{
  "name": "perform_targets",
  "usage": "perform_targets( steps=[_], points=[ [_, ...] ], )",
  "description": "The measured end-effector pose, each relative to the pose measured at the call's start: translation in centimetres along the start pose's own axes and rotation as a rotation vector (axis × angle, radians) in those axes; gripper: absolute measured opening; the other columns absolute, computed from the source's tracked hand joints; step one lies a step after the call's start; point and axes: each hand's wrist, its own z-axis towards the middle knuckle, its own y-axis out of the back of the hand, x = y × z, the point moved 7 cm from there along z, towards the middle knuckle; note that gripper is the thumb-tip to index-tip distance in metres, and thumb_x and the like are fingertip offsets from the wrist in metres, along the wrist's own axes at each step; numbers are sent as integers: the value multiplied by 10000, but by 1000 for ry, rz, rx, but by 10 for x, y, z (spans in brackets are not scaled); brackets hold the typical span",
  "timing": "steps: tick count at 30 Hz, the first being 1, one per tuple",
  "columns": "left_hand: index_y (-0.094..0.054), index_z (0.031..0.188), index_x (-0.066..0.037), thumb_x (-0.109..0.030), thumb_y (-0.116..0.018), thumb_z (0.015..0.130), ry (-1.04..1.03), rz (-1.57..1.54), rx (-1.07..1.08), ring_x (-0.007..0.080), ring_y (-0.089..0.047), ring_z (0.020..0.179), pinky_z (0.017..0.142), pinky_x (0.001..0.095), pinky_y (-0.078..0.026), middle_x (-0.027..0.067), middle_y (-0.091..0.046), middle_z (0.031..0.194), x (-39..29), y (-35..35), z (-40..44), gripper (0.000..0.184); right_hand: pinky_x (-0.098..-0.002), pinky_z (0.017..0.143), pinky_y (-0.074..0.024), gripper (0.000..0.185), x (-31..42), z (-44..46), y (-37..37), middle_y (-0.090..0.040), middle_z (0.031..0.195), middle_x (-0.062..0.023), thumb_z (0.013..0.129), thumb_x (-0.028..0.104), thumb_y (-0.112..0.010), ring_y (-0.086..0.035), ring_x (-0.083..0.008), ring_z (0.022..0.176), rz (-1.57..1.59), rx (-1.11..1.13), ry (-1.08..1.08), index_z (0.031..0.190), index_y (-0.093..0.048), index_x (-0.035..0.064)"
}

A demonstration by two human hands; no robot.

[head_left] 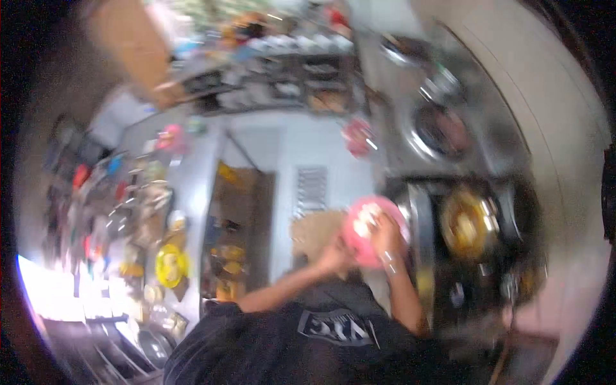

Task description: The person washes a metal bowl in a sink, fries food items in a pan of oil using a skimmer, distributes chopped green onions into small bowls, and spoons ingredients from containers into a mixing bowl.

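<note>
Pink dish (367, 255), white pieces (364, 219) in it, held up in front of the body, just beside the near left edge of the stove counter (420, 231). Left hand (338, 254) grips the dish's near-left rim. Right hand (387, 236) is over the dish's right side, fingers down at the pieces; blurred, can't tell if closed on any. Pan (467, 240) with yellowish contents sits on the counter, right of both hands.

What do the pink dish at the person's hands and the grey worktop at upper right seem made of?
The pink dish is probably plastic: its colour is bright and even, though blur hides any gloss. The grey worktop looks like smooth metal, perhaps stainless steel, given its soft sheen.
</note>
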Motion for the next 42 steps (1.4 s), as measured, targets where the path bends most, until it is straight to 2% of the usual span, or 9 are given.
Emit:
perform_targets(
  steps=[2, 10, 12, 18, 22, 23, 27, 35, 42],
  points=[
    [-321, 1420, -42, -238, -683, 916, -16, 27, -17, 240, -610, 1077, 816, 391, -590, 179, -532, 1281, 20, 0, 11, 651, -407, 794, -527, 226, 4, 2, -2, -676, 1018, -186, 823, 69, -673, -659, -339, 929, 30, -22, 4, 1038, -654, 2],
    [-377, 1277, -56, -43, -629, 883, 14, -439, -60, 217, -649, 892, 681, 330, -603, 109, -577, 1119, -12, -3, 4, 468, -425, 714, -515, 127, 49, 8, 21, -670, 791, -157, 762, 60, -692, -650, -353, 754, -182, -215, 290, 868, -640, 12],
    [-368, 1287, -62, -28, -632, 874, 76, -555, -63, 214, -653, 864, 669, 327, -600, 96, -593, 1083, -17, -2, 1, 492, -372, 698, -529, 97, 39, 14, 22, -669, 778, -138, 776, 26, -682, -669, -282, 758, 168, -87, 0, 858, -632, 5],
    [-389, 1382, -44, -8, -623, 884, 8, -423, -53, 198, -653, 944, 735, 333, -592, 96, -607, 1205, -18, 2, 8, 552, -289, 768, -526, 137, -8, 21, 11, -650, 923, -65, 822, -42, -665, -630, -142, 869, 557, -152, 17, 947, -610, -21],
    [-288, 1426, -86, 38, -557, 898, 98, -554, -18, 254, -638, 1009, 815, 416, -620, 138, -525, 1268, -37, -1, 0, 606, -247, 696, -538, 106, 3, 20, 34, -681, 984, -106, 893, 6, -649, -648, -131, 860, 762, -112, -55, 988, -613, -22],
    [-285, 1428, -87, 53, -555, 882, 105, -574, -1, 265, -637, 1019, 796, 425, -627, 152, -506, 1278, -37, -1, -1, 624, -273, 767, -603, 160, -9, 21, 31, -678, 1085, -165, 869, -30, -634, -678, -228, 1000, 758, -35, -192, 1028, -618, -47],
    [-282, 1422, -82, 69, -537, 872, 151, -621, -38, 251, -631, 1045, 806, 405, -626, 142, -510, 1265, -25, 1, 0, 625, -251, 646, -578, 157, -27, 6, 62, -692, 974, -105, 884, 34, -668, -676, -144, 864, 791, -116, -272, 1024, -628, -26],
    [-330, 1315, -69, 103, -499, 863, 144, -584, -6, 250, -616, 1085, 807, 382, -625, 131, -517, 1252, -21, -1, 2, 512, -260, 624, -563, 114, -164, -26, 215, -711, 904, -96, 897, 21, -636, -678, -134, 757, 427, -478, -252, 1009, -642, -2],
    [-337, 1298, -69, 98, -503, 851, 121, -632, -29, 248, -620, 1082, 783, 385, -632, 132, -515, 1254, -47, -7, -6, 505, -284, 532, -570, 160, -301, -16, 268, -704, 826, -123, 859, 24, -652, -692, -172, 630, 358, -491, -707, 1002, -640, -47]
  ],
)
